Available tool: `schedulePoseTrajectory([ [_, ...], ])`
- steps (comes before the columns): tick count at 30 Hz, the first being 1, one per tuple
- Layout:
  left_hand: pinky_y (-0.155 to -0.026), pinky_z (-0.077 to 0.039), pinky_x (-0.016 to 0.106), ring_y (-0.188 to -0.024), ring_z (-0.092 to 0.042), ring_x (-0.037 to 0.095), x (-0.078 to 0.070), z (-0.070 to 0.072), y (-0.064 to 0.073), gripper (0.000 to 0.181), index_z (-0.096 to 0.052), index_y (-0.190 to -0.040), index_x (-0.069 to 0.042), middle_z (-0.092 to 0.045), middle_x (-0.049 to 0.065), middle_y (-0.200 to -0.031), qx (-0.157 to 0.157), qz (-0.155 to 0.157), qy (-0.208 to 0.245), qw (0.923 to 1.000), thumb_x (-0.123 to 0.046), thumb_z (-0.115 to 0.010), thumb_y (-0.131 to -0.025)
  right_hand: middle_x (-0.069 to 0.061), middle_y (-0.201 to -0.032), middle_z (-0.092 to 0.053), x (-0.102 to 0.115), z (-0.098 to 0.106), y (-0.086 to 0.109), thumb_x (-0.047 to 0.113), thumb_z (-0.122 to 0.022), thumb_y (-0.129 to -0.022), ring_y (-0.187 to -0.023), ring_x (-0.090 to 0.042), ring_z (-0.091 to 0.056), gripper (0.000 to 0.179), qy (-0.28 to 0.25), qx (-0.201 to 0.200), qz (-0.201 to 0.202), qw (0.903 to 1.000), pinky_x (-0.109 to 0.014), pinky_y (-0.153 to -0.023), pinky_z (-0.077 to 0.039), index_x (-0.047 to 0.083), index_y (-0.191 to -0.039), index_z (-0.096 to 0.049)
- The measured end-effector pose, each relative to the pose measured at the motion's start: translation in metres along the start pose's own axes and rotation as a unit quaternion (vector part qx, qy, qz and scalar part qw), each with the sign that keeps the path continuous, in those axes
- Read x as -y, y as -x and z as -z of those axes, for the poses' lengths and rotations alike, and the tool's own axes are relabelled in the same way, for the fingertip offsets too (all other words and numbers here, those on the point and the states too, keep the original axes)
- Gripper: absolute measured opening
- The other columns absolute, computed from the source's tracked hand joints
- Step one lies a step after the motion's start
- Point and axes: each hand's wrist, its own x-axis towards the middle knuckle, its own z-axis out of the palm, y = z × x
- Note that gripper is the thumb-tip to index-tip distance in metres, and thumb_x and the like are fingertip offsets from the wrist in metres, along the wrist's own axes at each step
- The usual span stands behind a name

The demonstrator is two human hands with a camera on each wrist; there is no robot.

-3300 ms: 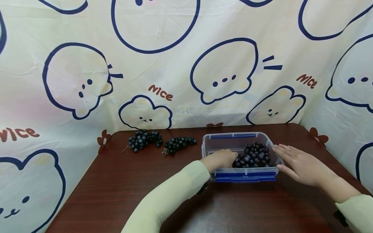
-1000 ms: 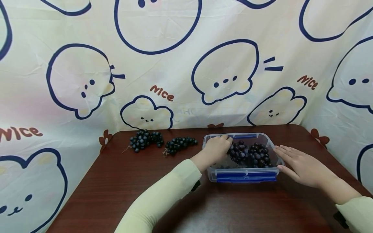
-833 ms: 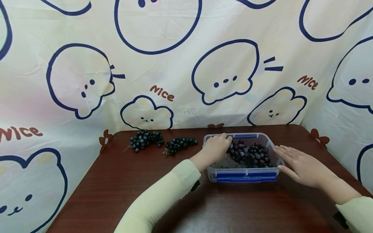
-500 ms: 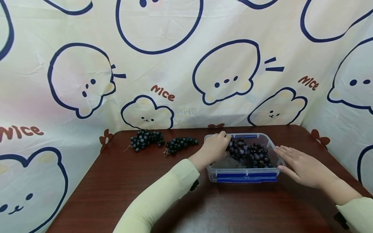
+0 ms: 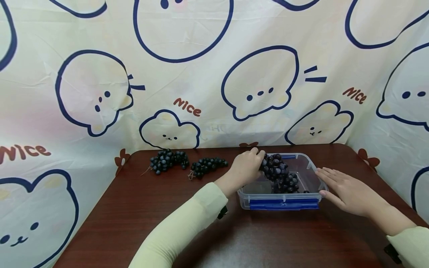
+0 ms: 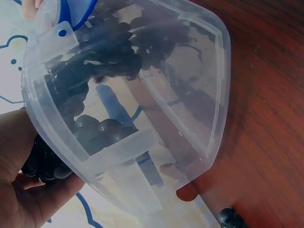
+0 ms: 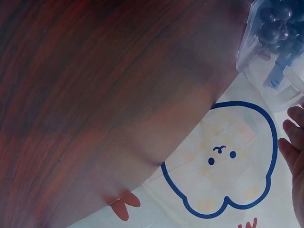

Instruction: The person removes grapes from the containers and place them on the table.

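Note:
My left hand (image 5: 246, 165) grips the upper end of a bunch of dark grapes (image 5: 279, 173) over the left part of a clear plastic box (image 5: 264, 196) with blue latches. Lower grapes of that bunch hang inside the box. In the left wrist view the fingers of the left hand (image 6: 14, 166) curl round grapes (image 6: 47, 164) by the box wall. My right hand (image 5: 350, 191) lies with straight fingers against the box's right side. Only the fingers of the right hand (image 7: 297, 142) show beside the box (image 7: 244, 52) in the right wrist view.
Two more grape bunches lie on the brown table (image 5: 134, 208) left of the box: a larger one (image 5: 167, 160) and a smaller one (image 5: 207, 165). A loose grape (image 5: 306, 191) sits inside the box. A printed cloth (image 5: 207, 82) hangs behind the table.
From inside the box, my left hand has risen toward its left back rim, drawing the grape bunch up and leftward. The box's right part shows bare bottom now. My right hand stays in place.

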Motion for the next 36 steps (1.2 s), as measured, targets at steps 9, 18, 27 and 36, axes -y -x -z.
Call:
schedulePoseTrajectory([
  [9,-0.066,-0.053,0.025,-0.091,-0.063,0.015,0.001,0.004,0.001,0.063,-0.055,-0.135,-0.009,-0.059,0.007,-0.116,-0.013,0.009,0.002,0.9999,-0.037,-0.076,-0.084,-0.024,-0.137,-0.050,0.000,0.000,0.000,0.041,-0.063,-0.092,-0.124,-0.042,-0.048,0.064,0.000,-0.002,0.000,1.0000,-0.018,-0.108,0.004,-0.002,-0.137,-0.051],
  [18,-0.073,-0.055,0.028,-0.095,-0.064,0.017,0.003,0.010,0.001,0.063,-0.057,-0.134,-0.008,-0.060,0.009,-0.120,-0.043,0.019,0.012,0.9988,-0.038,-0.078,-0.082,-0.024,-0.137,-0.050,0.000,-0.001,0.000,0.041,-0.064,-0.091,-0.124,-0.042,-0.048,0.064,-0.001,-0.003,-0.002,1.0000,-0.018,-0.108,0.004,-0.002,-0.138,-0.051],
  [27,-0.071,-0.055,0.030,-0.090,-0.065,0.020,0.004,0.020,0.005,0.063,-0.057,-0.133,-0.006,-0.061,0.009,-0.116,-0.075,0.028,0.023,0.9965,-0.036,-0.079,-0.082,-0.024,-0.138,-0.050,0.000,0.000,0.000,0.041,-0.063,-0.092,-0.125,-0.043,-0.047,0.064,-0.007,0.000,-0.003,1.0000,-0.018,-0.108,0.004,-0.001,-0.138,-0.051],
  [36,-0.071,-0.056,0.030,-0.092,-0.066,0.021,0.010,0.033,0.009,0.063,-0.059,-0.131,-0.006,-0.062,0.010,-0.117,-0.102,0.037,0.033,0.9935,-0.035,-0.081,-0.080,-0.024,-0.137,-0.050,-0.001,-0.001,0.000,0.040,-0.063,-0.092,-0.124,-0.043,-0.048,0.063,-0.005,-0.003,0.002,1.0000,-0.017,-0.108,0.005,-0.002,-0.137,-0.051],
])
